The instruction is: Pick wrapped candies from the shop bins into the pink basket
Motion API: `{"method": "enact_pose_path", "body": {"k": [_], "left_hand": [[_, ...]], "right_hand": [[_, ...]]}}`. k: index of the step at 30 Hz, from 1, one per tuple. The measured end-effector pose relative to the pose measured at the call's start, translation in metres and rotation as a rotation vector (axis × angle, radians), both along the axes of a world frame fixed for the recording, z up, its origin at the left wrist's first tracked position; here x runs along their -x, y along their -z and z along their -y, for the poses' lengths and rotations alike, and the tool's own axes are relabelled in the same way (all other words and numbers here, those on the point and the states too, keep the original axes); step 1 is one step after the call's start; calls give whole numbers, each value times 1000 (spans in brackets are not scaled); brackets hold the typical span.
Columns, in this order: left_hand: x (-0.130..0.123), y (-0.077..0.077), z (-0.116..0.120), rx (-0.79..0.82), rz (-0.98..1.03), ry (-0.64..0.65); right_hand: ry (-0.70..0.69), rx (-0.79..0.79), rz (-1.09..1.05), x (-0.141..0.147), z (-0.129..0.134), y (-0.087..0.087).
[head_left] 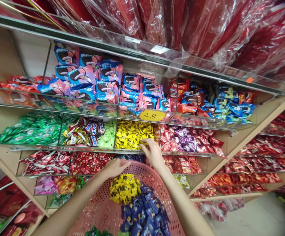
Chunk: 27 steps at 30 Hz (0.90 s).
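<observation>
A pink perforated plastic basket (100, 209) is in front of me, low in the head view. Inside it lie yellow wrapped candies (125, 188) and a larger heap of dark blue wrapped candies (146, 213), with some green wrappers at the bottom edge. My left hand (115, 167) grips the basket's far rim. Over the front edge of a shelf compartment, my right hand (154, 152) reaches into loose yellow candies (132, 132); its fingers are somewhat apart, touching the pile, and I see nothing held in them.
Beside the yellow compartment are Snickers bars (93, 129), green packets (36, 127) and red and purple candies (181, 137). Cookie packets (83, 77) fill the glass shelf above, with a yellow "28" price tag (152, 115). Glass edges cross just above and below my right hand.
</observation>
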State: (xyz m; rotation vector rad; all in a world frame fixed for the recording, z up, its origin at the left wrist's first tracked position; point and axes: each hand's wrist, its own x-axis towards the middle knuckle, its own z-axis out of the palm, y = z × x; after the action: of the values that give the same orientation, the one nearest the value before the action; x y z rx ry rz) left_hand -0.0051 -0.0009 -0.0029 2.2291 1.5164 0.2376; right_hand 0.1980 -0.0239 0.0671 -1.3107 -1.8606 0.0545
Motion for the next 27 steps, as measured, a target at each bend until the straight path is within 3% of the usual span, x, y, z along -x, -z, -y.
{"method": "enact_pose_path", "body": {"k": [6,10,16,19,22,27], "left_hand": [[1,2,-1,-16,-3,27],[1,2,-2,-19,-5,33],[2,0,-1,-14,1,26],[2,-1,0,-3,0,16],[1,-2,1,-4,1,10],[1,-3,1,-4,-1,3]], "right_hand": [[-81,138,156,9,-26,-4],[-106,230,129,10,-32,-8],[-140,206,33,7,-36,-4],[-181,188,-141,5,-35,-3],[-218,186,-469,6,-29,-7],[-267,358,-1049,9,-11,-15]]}}
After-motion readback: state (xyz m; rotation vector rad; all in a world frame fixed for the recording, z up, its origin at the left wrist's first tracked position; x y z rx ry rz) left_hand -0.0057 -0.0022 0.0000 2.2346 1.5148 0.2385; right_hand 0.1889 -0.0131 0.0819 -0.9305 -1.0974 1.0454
